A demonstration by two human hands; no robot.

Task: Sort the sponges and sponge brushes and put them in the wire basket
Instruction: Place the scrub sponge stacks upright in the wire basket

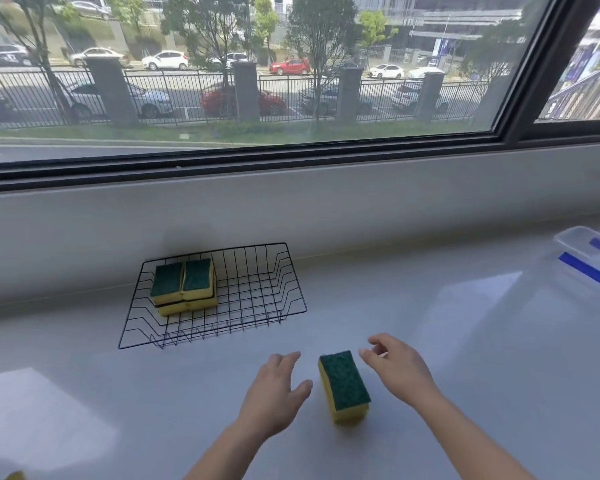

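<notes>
A yellow sponge with a green scouring top [344,386] lies on the white counter between my hands. My left hand [274,393] hovers just left of it with fingers relaxed and spread, holding nothing. My right hand [400,365] is just right of it, fingers loosely extended, not touching it. Farther back on the left stands the black wire basket [257,289]. In its left part sit several yellow-and-green sponges [184,285], stacked two high and side by side.
A clear plastic box with blue clips [593,261] sits at the right edge of the counter. A yellow sponge corner [16,475] peeks in at the bottom left. The window sill and wall run behind the basket.
</notes>
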